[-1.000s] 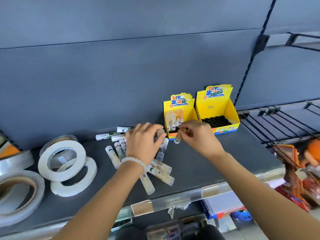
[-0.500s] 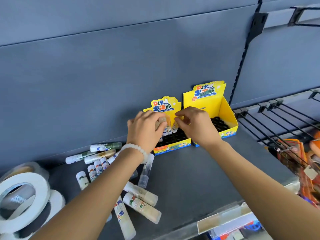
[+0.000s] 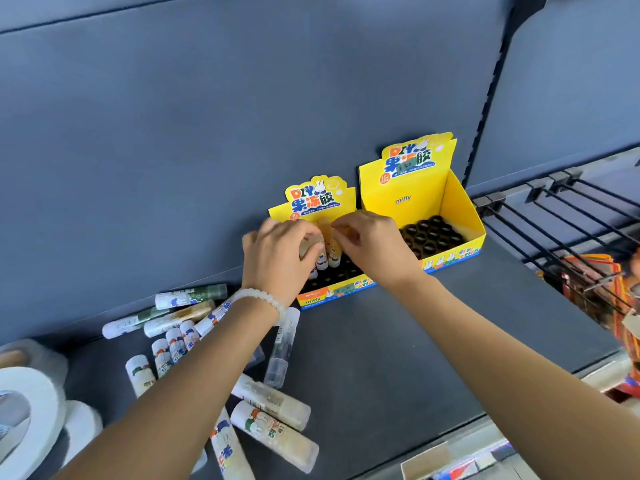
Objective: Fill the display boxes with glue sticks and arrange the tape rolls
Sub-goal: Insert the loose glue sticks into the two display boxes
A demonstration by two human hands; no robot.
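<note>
Glue stick apparently upright, hands-held.

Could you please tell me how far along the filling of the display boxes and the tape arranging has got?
Early. A few glue sticks stand in the smaller display box; both the left hand and right hand are seating more there. The larger display box shows only empty holes, many loose sticks lie on the shelf, and the tape rolls sit unarranged.
</note>
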